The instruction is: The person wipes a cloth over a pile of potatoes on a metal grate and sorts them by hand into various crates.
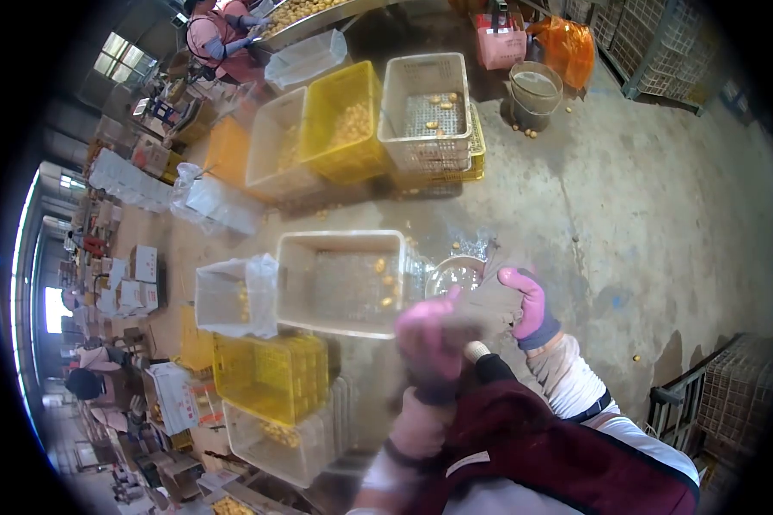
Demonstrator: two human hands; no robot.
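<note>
My left hand, in a pink glove and smeared by motion, is closed at the near left end of a wet-looking grey-brown cloth. The pink-and-grey gloved right hand grips the cloth's other side. Between my hands the cloth bunches up and partly covers a round, light-coloured basin on the floor. Shiny wet marks show around the basin. Just left of it stands a large white crate with a few potatoes inside.
Yellow crate and plastic-lined crate stand left. Beyond are another yellow crate, a white crate and a grey bucket. A metal frame is at right. A person works at the far left.
</note>
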